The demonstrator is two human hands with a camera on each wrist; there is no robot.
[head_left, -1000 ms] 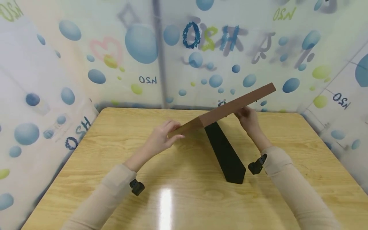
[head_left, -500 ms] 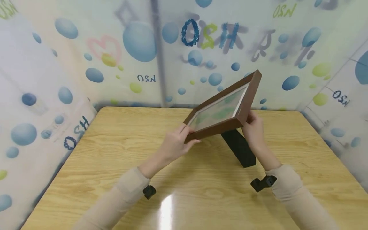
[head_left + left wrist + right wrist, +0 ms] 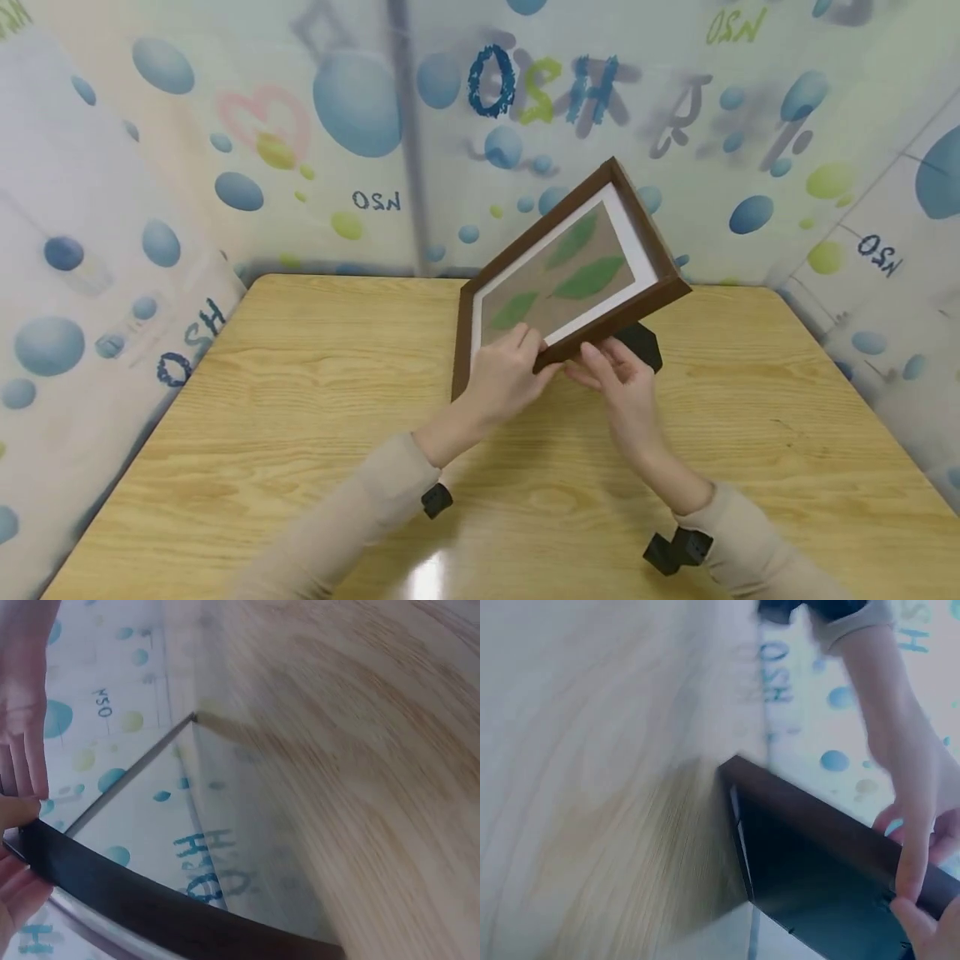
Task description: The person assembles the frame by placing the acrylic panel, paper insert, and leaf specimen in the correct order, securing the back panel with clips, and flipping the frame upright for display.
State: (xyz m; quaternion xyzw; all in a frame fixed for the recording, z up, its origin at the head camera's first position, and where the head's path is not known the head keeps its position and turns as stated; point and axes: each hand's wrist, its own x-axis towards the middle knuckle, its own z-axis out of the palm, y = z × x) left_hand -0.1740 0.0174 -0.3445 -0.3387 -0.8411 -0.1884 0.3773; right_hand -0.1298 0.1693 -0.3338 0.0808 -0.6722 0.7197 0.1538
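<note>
A brown picture frame (image 3: 641, 305) stands tilted over the table, showing a print of green leaves (image 3: 588, 277) with a white border. My left hand (image 3: 504, 375) grips its lower edge, fingers over the front and thumb underneath. Just right of it, my right hand (image 3: 626, 398) has its fingertips at the underside of that same edge. The fingers (image 3: 34, 761) of the right hand look fairly straight in the left wrist view. Part of a black support leg (image 3: 643, 343) shows behind the frame, the rest hidden. The dark back panel (image 3: 810, 877) faces the right wrist camera.
The frame stands above a light wooden table (image 3: 322, 367). A printed curtain (image 3: 337, 167) with blue and green spots closes off the back and both sides. Small black cameras (image 3: 678, 550) sit on both wrists.
The frame has turned from nearly edge-on so its leaf print faces me. My left hand has moved right along the edge, and my right hand has dropped to the lower edge.
</note>
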